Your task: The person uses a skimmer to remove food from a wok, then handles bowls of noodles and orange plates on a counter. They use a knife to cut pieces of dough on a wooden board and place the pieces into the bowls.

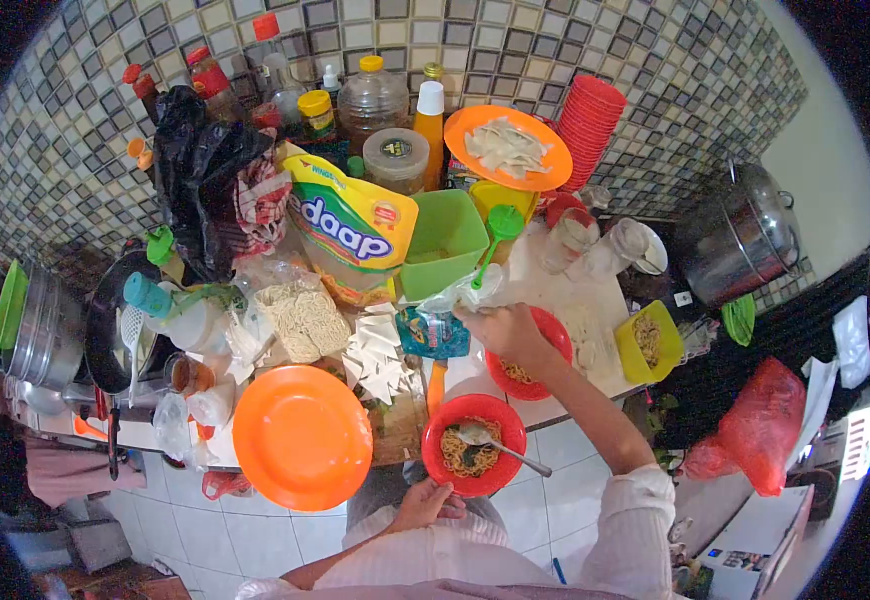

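Observation:
My left hand (430,504) grips the near rim of a red bowl (514,455), thumb up on the edge. Noodles (463,460) with dark green bits lie in it, and a metal spoon (515,453) rests in them with its handle out to the right. My right hand (505,334) reaches forward over the table, fingers drawn together beside a clear plastic container (467,294) and a teal packet (433,333); what they hold, if anything, is hidden. A green spoon (496,243) slants out of that container. Partly under my right forearm sits a second red bowl (562,335) with noodles.
On the left are an orange plate (302,440), a noodle block (305,322) and white folded pieces (380,352). Behind stand a yellow noodle pack (345,225), a green box (445,243) and stacked red bowls (592,125). A yellow-green box (650,342) with noodles is at right.

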`<state>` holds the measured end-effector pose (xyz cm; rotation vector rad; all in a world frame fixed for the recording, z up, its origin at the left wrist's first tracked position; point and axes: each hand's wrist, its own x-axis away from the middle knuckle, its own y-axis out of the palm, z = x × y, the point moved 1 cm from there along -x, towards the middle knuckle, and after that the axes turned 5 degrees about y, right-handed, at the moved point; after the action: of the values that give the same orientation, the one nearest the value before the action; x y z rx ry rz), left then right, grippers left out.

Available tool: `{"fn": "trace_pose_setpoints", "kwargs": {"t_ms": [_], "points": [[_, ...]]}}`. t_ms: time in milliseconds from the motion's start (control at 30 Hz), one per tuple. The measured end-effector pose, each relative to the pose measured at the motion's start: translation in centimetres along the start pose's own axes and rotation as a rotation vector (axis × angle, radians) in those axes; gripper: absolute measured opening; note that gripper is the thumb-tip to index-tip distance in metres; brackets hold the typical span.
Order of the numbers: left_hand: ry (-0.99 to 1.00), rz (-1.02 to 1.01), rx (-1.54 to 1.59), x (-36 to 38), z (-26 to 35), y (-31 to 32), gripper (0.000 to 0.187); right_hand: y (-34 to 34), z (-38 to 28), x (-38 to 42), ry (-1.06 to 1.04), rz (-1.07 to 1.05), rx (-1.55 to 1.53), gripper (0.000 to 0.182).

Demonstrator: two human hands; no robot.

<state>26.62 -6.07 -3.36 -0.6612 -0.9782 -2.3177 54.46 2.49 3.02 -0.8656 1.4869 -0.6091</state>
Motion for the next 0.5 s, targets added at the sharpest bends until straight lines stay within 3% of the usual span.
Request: {"fn": "trace_pose_setpoints", "kwargs": {"t_ms": [33, 100, 233, 300, 433, 500], "points": [[0.014, -0.01, -0.024, 0.1, -0.1, -0.1, 0.024, 0.2, -0.5, 0.0, 0.0, 0.002, -0.004, 0.019], [-0.028, -0.016, -0.045, 0.5, 0.3, -0.1, 0.023, 0.8, -1.7, 0.2, 0.171, -0.391, 0.288, 0.023], [-0.055, -0.034, -0.026, 0.8, 0.0, -0.3, 0.024, 1.9, -3.5, -0.4, 0.148, -0.357, 0.127, 0.028], [-0.052, -0.037, -0.028, 0.9, -0.1, -0.3, 0.024, 2.4, -4.7, -1.0, 0.346, -0.468, -0.119, 0.034], [-0.076, -0.04, -0.073, 1.4, 0.5, 0.0, 0.025, 4.6, -6.2, -1.0, 0.229, -0.319, -0.092, 0.037], [-0.085, -0.039, -0.061, 1.3, 0.3, -0.1, 0.025, 4.4, -6.9, -1.5, 0.31, -0.489, -0.045, 0.029]]}}
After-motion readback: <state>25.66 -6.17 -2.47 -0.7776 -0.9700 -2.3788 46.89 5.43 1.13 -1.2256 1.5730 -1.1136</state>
